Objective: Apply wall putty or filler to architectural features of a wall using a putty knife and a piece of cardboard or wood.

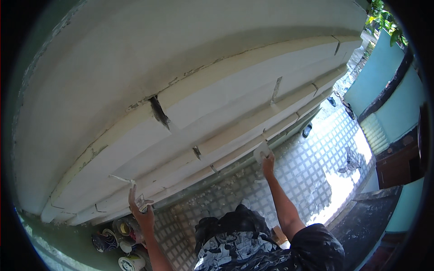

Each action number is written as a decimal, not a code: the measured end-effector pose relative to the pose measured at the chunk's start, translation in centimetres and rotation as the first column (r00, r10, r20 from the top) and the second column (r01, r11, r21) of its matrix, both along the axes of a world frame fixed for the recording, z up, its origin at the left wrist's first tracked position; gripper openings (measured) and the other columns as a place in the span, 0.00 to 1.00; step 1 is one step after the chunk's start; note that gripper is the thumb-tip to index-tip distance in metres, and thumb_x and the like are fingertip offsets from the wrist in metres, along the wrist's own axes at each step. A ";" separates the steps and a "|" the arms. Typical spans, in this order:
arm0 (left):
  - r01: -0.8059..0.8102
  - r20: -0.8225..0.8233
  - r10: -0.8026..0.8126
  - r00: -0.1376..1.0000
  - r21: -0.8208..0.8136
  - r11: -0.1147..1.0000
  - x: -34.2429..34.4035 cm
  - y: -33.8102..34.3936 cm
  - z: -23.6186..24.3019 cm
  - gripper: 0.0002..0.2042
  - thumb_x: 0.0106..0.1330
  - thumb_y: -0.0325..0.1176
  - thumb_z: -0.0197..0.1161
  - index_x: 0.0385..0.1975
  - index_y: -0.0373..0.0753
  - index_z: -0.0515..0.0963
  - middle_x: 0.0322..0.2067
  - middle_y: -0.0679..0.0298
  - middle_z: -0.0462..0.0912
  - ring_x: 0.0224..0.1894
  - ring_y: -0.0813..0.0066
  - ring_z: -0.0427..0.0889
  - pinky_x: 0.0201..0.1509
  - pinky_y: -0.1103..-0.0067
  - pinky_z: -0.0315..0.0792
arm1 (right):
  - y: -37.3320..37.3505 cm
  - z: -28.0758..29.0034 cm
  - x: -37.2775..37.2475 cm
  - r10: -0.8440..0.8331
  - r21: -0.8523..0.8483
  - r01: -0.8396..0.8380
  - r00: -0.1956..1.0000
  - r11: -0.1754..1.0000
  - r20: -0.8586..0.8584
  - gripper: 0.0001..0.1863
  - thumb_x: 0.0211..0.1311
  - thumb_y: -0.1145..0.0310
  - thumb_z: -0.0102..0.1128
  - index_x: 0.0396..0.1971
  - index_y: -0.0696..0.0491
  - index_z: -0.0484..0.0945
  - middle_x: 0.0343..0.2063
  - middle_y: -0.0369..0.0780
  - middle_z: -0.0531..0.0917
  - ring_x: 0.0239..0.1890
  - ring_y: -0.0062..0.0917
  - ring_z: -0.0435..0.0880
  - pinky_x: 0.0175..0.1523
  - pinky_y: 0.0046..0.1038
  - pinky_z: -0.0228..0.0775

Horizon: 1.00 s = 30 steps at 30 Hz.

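My right hand [268,165] grips a flat, pale scraper plate [261,151] and holds it at the lower edge of a stepped white wall moulding [212,113]. On the left, my left hand [143,216] is raised beside the moulding's lower end, index finger stretched upward. Between its thumb and fingers sits a small whitish, smeared thing [143,204] that I cannot make out. Close to those fingertips, a thin white strip [121,179] stands out on the moulding. Dark gaps, one of them a large slot [159,113], cut across its bands.
Several paint cans and tubs [122,235] crowd the wall's foot at lower left. White crumbs lie on the checkered tile floor [312,167]. A dark shoe [307,130] and a crumpled cloth or bag [350,160] are on the tiles. Turquoise walls [375,67] stand at right.
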<state>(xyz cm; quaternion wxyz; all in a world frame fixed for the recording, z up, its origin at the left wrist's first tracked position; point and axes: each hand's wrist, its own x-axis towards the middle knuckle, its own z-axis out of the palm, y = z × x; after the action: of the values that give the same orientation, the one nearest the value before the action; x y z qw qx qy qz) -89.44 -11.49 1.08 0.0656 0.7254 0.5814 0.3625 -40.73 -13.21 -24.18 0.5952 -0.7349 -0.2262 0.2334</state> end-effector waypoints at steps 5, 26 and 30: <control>-0.235 0.059 0.247 0.967 -0.156 0.959 -9.0 1.0 -8.3 0.27 0.51 0.24 0.62 0.54 0.31 0.65 0.52 0.51 0.69 0.54 0.57 0.69 0.61 0.69 0.59 | 4.7 2.5 4.2 -0.064 0.141 0.049 0.992 0.989 0.109 0.23 0.56 0.75 0.53 0.54 0.61 0.70 0.46 0.51 0.78 0.50 0.39 0.77 0.56 0.32 0.65; 0.092 -0.258 -0.075 0.963 0.054 0.994 -2.7 2.0 -0.3 0.16 0.39 0.15 0.52 0.27 0.38 0.82 0.60 0.57 0.67 0.63 0.53 0.63 0.65 0.64 0.59 | 5.8 -2.5 5.8 0.166 -0.096 -0.145 0.945 0.985 0.281 0.23 0.55 0.69 0.55 0.52 0.61 0.71 0.40 0.54 0.79 0.46 0.46 0.77 0.53 0.37 0.66; 0.087 -0.308 -0.061 0.949 0.070 0.994 -4.6 2.1 -0.5 0.14 0.38 0.16 0.52 0.22 0.40 0.81 0.58 0.58 0.70 0.62 0.54 0.65 0.63 0.66 0.61 | 4.2 -0.1 1.0 0.418 -0.076 -0.413 0.906 0.908 0.070 0.18 0.57 0.72 0.57 0.48 0.61 0.74 0.37 0.45 0.82 0.40 0.30 0.80 0.46 0.29 0.70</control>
<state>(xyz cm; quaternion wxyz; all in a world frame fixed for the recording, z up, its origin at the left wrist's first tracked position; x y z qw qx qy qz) -94.06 -9.35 0.61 -0.0416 0.7962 0.5414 0.2668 -39.69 -9.05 -24.31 0.4995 -0.6966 -0.3953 0.3303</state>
